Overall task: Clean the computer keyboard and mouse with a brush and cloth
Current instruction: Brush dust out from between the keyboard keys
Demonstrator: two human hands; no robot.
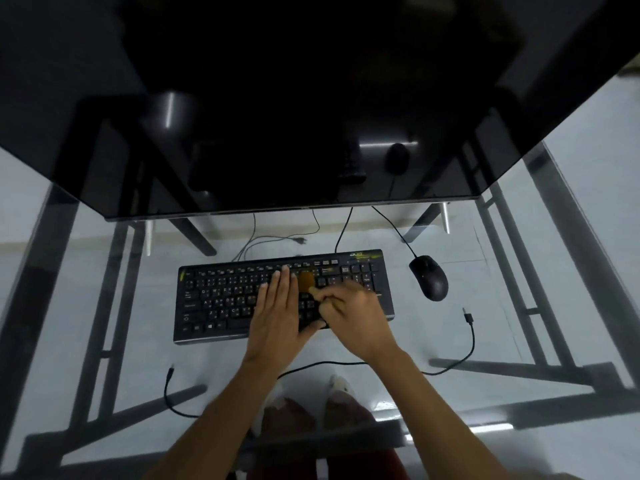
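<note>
A black keyboard (221, 299) lies on the glass desk in front of me. My left hand (277, 313) rests flat on its middle keys, fingers straight and together. My right hand (349, 315) is closed around a small brush (306, 281); its brownish bristles touch the keys right of centre, just beyond my fingertips. The brush handle is mostly hidden in my fist. A black wired mouse (429, 277) sits on the glass to the right of the keyboard, apart from both hands. No cloth is visible.
A large dark monitor (311, 116) overhangs the far side of the desk. Loose cables (469, 337) lie right of the keyboard and at the front left (169, 393). The glass desk top (104, 341) shows the metal frame and floor below.
</note>
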